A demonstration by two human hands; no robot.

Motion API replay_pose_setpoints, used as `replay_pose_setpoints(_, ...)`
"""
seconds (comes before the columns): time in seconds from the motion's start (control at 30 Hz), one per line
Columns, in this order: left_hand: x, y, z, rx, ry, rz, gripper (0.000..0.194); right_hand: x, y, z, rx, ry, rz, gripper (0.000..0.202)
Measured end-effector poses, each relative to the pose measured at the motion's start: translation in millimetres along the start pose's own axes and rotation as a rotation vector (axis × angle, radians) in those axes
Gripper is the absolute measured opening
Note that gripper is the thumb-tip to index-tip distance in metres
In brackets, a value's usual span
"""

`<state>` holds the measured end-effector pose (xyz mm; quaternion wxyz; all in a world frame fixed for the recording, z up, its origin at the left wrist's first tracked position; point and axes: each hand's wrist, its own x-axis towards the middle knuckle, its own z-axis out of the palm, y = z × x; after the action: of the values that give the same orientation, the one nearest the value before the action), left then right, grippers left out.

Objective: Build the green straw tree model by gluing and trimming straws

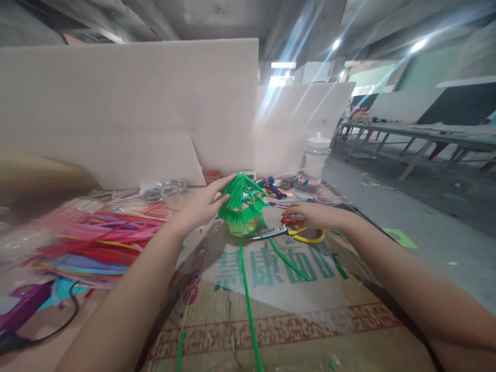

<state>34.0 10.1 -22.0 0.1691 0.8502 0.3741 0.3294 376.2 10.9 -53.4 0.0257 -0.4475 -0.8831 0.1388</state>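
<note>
A small green model pavilion (241,212), with a pointed strip-covered roof and a fringed lower tier, stands upright on the cardboard. My left hand (207,204) grips the roof's left side between thumb and fingers. To the right, my right hand (306,214) has its fingers curled down onto the handle of scissors with yellow and red grips (310,237). The metal blades point left, towards the model's base. A long green pipe cleaner (248,294) runs from the model towards me, and a shorter green strip (289,261) curves off to its right.
A printed cardboard sheet (310,341) covers the work surface. Colourful pipe cleaners (104,243) lie left, with a purple corded tool (25,307) in front. Behind the model are a dark blue glue gun (274,188) and a clear bottle (312,165). White boards (135,108) stand at the back.
</note>
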Motion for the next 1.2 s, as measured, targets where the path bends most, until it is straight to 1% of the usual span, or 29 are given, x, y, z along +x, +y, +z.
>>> replay_pose_setpoints(0.1, 1, 0, -0.5, 0.001, 0.035, 0.015, 0.052, 0, -20, -2, -0.038, 0.033, -0.009, 0.027)
replay_pose_setpoints(0.17, 2, 0, -0.3, -0.040, 0.064, 0.011, 0.049, 1, -38, 3, -0.068, 0.063, -0.082, 0.019)
replay_pose_setpoints(0.27, 3, 0, 0.9, -0.098, 0.110, -0.014, 0.047, 5, -64, 20, -0.148, 0.142, -0.259, 0.018)
replay_pose_setpoints(0.33, 3, 0, 1.6, -0.072, 0.132, -0.019, 0.046, 8, -81, 34, -0.197, 0.195, -0.347, 0.021)
replay_pose_setpoints(0.43, 5, -1, 2.2, -0.050, 0.140, -0.002, 0.045, 11, -101, 53, -0.232, 0.198, -0.444, 0.029)
replay_pose_setpoints(0.5, 6, -2, 2.5, -0.051, 0.137, 0.014, 0.044, 13, -112, 63, -0.255, 0.203, -0.494, 0.036)
replay_pose_setpoints(0.57, 6, -3, 2.7, -0.045, 0.138, 0.020, 0.043, 14, -119, 70, -0.289, 0.209, -0.562, 0.038)
replay_pose_setpoints(0.63, 6, -2, 2.7, -0.045, 0.141, 0.016, 0.043, 15, -122, 76, -0.334, 0.207, -0.612, 0.032)
replay_pose_setpoints(0.7, 6, -1, 2.6, -0.045, 0.144, 0.006, 0.043, 17, -121, 82, -0.388, 0.207, -0.629, 0.023)
replay_pose_setpoints(0.8, 5, -1, 2.3, -0.031, 0.140, -0.014, 0.045, 18, -113, 87, -0.406, 0.264, -0.611, 0.020)
replay_pose_setpoints(0.87, 5, -1, 2.0, -0.033, 0.136, -0.013, 0.045, 16, -107, 85, -0.314, 0.361, -0.552, 0.021)
replay_pose_setpoints(0.9, 5, -2, 1.9, -0.040, 0.135, -0.008, 0.044, 14, -103, 82, -0.225, 0.417, -0.502, 0.020)
replay_pose_setpoints(0.97, 5, -1, 1.8, -0.046, 0.137, 0.001, 0.044, 10, -97, 73, 0.025, 0.521, -0.392, 0.021)
replay_pose_setpoints(1.03, 5, 0, 1.5, -0.027, 0.142, 0.000, 0.045, 9, -90, 62, 0.308, 0.587, -0.290, 0.020)
replay_pose_setpoints(1.13, 5, 3, 0.8, 0.002, 0.140, -0.022, 0.046, 15, -81, 49, 0.627, 0.616, -0.122, 0.020)
replay_pose_setpoints(1.2, 5, 3, 0.4, -0.009, 0.139, -0.041, 0.046, 21, -72, 44, 0.779, 0.572, -0.036, 0.020)
